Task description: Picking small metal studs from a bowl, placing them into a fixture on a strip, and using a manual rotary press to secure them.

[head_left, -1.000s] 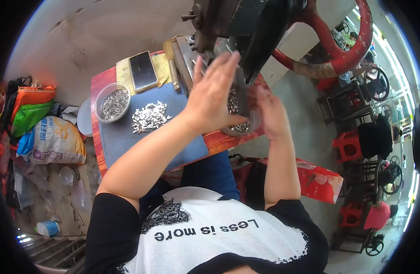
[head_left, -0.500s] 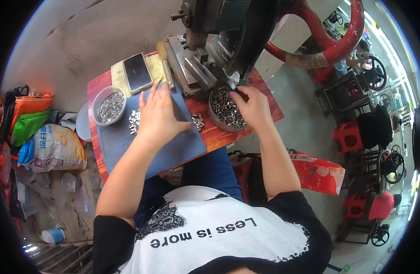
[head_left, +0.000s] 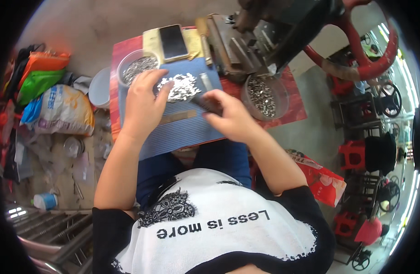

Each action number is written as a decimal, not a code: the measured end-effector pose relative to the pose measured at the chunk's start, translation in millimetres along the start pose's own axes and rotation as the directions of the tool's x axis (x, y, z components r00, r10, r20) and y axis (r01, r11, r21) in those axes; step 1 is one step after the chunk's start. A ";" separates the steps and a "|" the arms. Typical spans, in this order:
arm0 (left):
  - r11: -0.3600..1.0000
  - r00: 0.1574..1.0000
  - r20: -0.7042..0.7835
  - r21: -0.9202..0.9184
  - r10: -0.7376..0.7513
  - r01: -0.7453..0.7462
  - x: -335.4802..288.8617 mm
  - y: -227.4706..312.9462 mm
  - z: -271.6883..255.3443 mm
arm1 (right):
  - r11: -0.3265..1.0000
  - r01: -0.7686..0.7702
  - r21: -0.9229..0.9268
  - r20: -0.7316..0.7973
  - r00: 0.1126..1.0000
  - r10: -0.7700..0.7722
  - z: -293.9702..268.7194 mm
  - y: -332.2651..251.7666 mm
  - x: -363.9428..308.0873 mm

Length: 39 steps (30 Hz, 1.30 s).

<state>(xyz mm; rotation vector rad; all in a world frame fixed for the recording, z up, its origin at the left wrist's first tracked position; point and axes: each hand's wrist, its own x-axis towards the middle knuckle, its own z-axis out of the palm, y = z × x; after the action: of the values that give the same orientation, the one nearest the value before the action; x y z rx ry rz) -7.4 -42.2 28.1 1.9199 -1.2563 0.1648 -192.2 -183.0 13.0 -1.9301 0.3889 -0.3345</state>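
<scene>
A bright heap of small metal pieces [head_left: 180,86] lies on the blue ribbed mat [head_left: 187,132]. My left hand [head_left: 147,98] is at the heap's left edge, fingers curved and thumb apart, holding nothing that I can see. From the right, my right hand [head_left: 233,116] grips a dark bar-shaped tool [head_left: 206,104] between thumb and fingers, its far end at the heap's lower right edge. A short silvery piece [head_left: 205,81] lies just right of the heap. Below it is a flat tan strip [head_left: 178,117].
A clear tub of thin metal pieces [head_left: 121,68] stands behind my left hand. Another round tub [head_left: 285,98] with darker pieces is right of my right hand. A phone [head_left: 173,42] lies on yellow cloth. A heavy press [head_left: 246,50] with a red handwheel [head_left: 370,71] rises at the back right.
My right hand has come left from the right tub to the heap, still with the dark tool. My left hand has moved to the heap's left side. The whole view has shifted.
</scene>
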 end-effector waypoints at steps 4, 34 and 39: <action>0.972 0.984 0.084 -0.164 -0.159 0.171 -39.2 -28.1 -21.2 | 0.885 0.340 -0.319 0.104 0.941 -0.323 51.2 0.5 19.1; 0.977 0.958 0.281 -0.212 0.060 0.001 -24.3 -42.2 -4.9 | 0.766 0.278 -0.579 0.102 0.957 -0.271 14.6 17.3 27.4; 0.955 0.871 0.490 -0.269 0.021 0.128 -36.0 -44.9 -26.2 | 0.773 0.245 -0.585 0.101 0.968 -0.231 15.9 11.5 30.9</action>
<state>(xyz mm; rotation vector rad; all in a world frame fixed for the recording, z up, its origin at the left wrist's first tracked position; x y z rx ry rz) 19.4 8.9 2.1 1.7839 -1.4502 -0.5484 -159.1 -186.8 -2.0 -2.6169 0.2440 -0.3845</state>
